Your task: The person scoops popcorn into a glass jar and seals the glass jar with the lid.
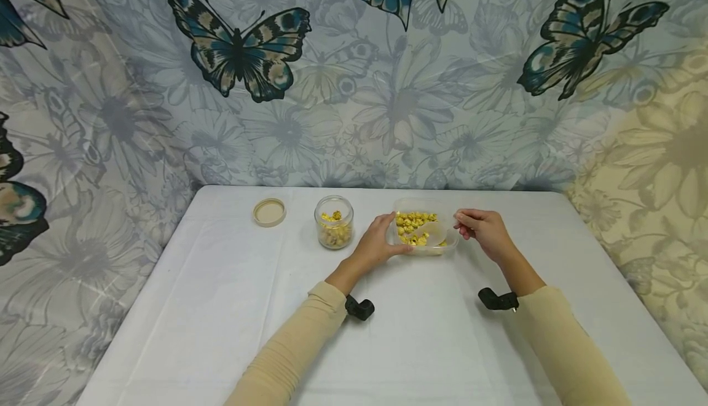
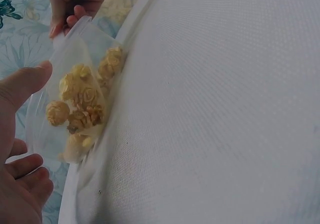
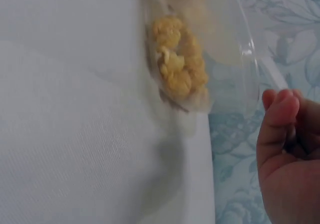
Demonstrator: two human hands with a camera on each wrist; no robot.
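Observation:
A clear plastic container [image 1: 427, 250] of yellow popcorn [image 1: 412, 222] stands on the white table. My left hand [image 1: 378, 239] holds its left side, thumb at the near wall and fingers toward the far one. In the left wrist view, that thumb [image 2: 37, 77] lies by the rim. Beyond the right rim, my right hand [image 1: 483, 231] pinches the thin white handle of a spoon [image 3: 274, 73]. The spoon's pale bowl seems to lie among the popcorn, hard to make out. Left of my left hand stands a glass jar [image 1: 334, 237] partly filled with popcorn.
A round gold-rimmed lid [image 1: 269, 212] lies flat on the table left of the jar. The table [image 1: 420, 344] has a white cloth. Behind it and at the sides hangs fabric [image 1: 398, 111] printed with butterflies and flowers.

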